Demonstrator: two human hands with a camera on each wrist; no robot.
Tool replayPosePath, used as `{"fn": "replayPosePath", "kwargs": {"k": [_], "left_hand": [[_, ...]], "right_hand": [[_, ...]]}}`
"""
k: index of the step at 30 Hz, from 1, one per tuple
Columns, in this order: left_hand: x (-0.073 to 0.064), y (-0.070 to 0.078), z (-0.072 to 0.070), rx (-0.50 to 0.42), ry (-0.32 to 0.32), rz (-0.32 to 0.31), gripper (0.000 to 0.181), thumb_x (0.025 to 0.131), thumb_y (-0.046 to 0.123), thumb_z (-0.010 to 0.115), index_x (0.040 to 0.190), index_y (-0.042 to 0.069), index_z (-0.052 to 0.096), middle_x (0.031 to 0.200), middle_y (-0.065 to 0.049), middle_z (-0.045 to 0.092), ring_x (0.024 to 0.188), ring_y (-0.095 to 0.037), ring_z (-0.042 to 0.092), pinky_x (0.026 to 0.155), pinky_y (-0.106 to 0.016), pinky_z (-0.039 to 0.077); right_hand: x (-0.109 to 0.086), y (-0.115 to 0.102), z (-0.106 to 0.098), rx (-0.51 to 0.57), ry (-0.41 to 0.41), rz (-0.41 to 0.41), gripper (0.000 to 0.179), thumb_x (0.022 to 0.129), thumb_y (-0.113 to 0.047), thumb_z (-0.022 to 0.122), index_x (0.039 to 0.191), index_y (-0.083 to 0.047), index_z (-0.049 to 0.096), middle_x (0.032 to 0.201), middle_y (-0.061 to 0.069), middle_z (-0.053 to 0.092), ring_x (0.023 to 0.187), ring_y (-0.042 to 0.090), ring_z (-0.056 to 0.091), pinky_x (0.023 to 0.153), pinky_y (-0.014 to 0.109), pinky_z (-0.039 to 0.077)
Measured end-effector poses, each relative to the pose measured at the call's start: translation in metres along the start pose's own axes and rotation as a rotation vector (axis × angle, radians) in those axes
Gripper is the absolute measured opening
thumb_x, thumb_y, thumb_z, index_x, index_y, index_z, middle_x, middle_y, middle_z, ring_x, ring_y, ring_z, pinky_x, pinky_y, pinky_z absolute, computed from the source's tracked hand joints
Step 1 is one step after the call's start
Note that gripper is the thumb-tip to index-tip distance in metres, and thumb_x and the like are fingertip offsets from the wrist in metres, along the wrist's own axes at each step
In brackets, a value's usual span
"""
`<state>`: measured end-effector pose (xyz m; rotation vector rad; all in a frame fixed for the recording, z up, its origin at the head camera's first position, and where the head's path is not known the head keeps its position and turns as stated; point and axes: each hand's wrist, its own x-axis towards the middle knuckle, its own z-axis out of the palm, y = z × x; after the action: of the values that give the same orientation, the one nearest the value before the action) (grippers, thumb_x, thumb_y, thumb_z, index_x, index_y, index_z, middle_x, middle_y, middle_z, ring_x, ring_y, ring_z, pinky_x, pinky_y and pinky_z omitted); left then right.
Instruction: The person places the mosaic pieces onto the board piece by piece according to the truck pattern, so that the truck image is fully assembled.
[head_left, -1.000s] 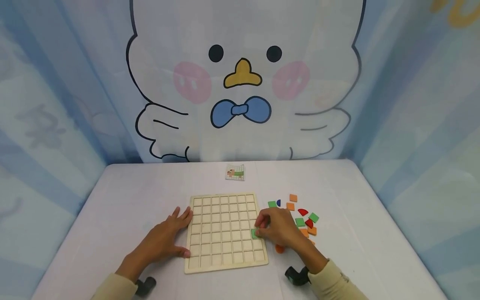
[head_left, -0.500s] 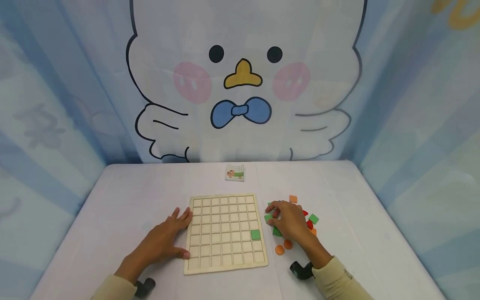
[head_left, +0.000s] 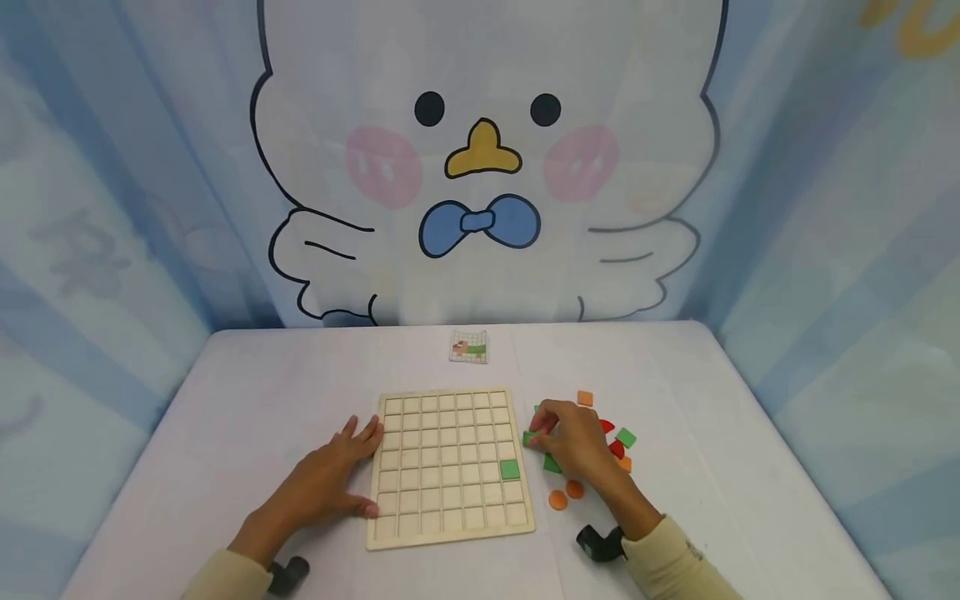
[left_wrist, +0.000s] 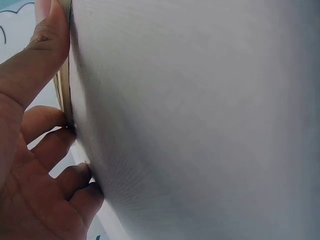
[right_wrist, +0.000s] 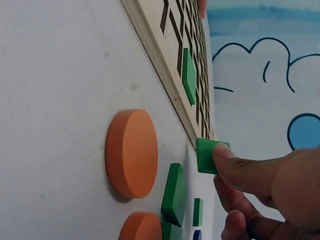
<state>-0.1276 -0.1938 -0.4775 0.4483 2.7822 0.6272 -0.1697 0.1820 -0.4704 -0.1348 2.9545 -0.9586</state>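
In the head view a pale wooden grid board [head_left: 431, 476] lies on the white table. One green square tile [head_left: 509, 470] sits in a cell near its right side. Fingers spread, my left hand [head_left: 330, 475] rests against the board's left edge; the left wrist view has the thumb [left_wrist: 47, 42] and fingers along that edge. Thumb and finger of my right hand [head_left: 576, 437] pinch another green square tile [right_wrist: 206, 156], held just right of the board. Under and around this hand lie loose pieces, some hidden by it, among them a green tile [right_wrist: 174, 195].
Two orange discs [head_left: 557, 500] lie near the right wrist. Orange squares [head_left: 585, 398], red wedge pieces [head_left: 617, 450] and a green tile [head_left: 626, 437] are scattered further right. A small picture card [head_left: 468, 347] lies behind the board. A patterned curtain [head_left: 480, 283] stands behind the table.
My right hand has let go of a green tile in the board's cell, moved right to the loose pieces and picked up another green tile. The left hand stays in place.
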Motion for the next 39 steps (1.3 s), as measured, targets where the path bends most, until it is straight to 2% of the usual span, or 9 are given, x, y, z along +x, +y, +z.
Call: {"fn": "replayPosePath", "kwargs": {"k": [5, 13, 19, 27, 34, 39], "left_hand": [[0.000, -0.001, 0.002, 0.008, 0.007, -0.002, 0.125, 0.063, 0.048, 0.097, 0.166, 0.011, 0.036, 0.174, -0.010, 0.029, 0.161, -0.047, 0.023, 0.122, -0.071, 0.035], [0.000, -0.002, 0.002, 0.011, -0.002, -0.011, 0.125, 0.062, 0.050, 0.096, 0.166, 0.011, 0.036, 0.174, -0.009, 0.028, 0.162, -0.047, 0.023, 0.122, -0.071, 0.035], [-0.001, -0.001, 0.003, 0.004, -0.009, -0.023, 0.127, 0.061, 0.051, 0.096, 0.166, 0.013, 0.036, 0.174, -0.008, 0.028, 0.162, -0.046, 0.023, 0.122, -0.072, 0.034], [-0.002, 0.000, 0.003, 0.007, -0.004, -0.016, 0.126, 0.062, 0.051, 0.095, 0.166, 0.012, 0.036, 0.174, -0.008, 0.029, 0.162, -0.047, 0.024, 0.121, -0.073, 0.035], [-0.001, 0.001, 0.002, 0.012, 0.001, -0.012, 0.126, 0.062, 0.051, 0.095, 0.166, 0.013, 0.035, 0.174, -0.008, 0.029, 0.162, -0.046, 0.024, 0.120, -0.073, 0.036], [0.000, 0.000, 0.002, 0.023, 0.004, -0.007, 0.125, 0.063, 0.051, 0.095, 0.166, 0.013, 0.035, 0.174, -0.008, 0.029, 0.162, -0.046, 0.024, 0.120, -0.072, 0.037]], "right_hand": [[-0.004, -0.005, 0.002, 0.058, 0.006, 0.001, 0.022, 0.084, -0.014, 0.091, 0.085, -0.023, 0.071, 0.076, -0.008, 0.065, 0.067, 0.013, 0.053, 0.058, 0.024, 0.040], [-0.005, -0.012, 0.011, 0.120, -0.039, -0.033, 0.021, 0.085, -0.013, 0.090, 0.084, -0.023, 0.072, 0.077, -0.008, 0.065, 0.069, 0.015, 0.051, 0.061, 0.024, 0.041], [-0.006, -0.016, 0.019, 0.110, -0.049, -0.050, 0.019, 0.087, -0.013, 0.088, 0.086, -0.023, 0.071, 0.081, -0.009, 0.065, 0.073, 0.014, 0.052, 0.064, 0.025, 0.042], [-0.007, -0.019, 0.023, 0.053, -0.056, -0.064, 0.020, 0.087, -0.013, 0.088, 0.084, -0.025, 0.072, 0.081, -0.013, 0.065, 0.081, 0.010, 0.057, 0.076, 0.029, 0.046], [-0.005, -0.020, 0.021, 0.035, -0.060, -0.073, 0.018, 0.087, -0.013, 0.088, 0.085, -0.023, 0.073, 0.080, -0.012, 0.066, 0.080, 0.009, 0.058, 0.076, 0.030, 0.046], [-0.002, -0.017, 0.016, 0.059, -0.065, -0.056, 0.016, 0.086, -0.015, 0.089, 0.093, -0.023, 0.077, 0.081, -0.012, 0.065, 0.079, 0.009, 0.057, 0.074, 0.029, 0.045]]}}
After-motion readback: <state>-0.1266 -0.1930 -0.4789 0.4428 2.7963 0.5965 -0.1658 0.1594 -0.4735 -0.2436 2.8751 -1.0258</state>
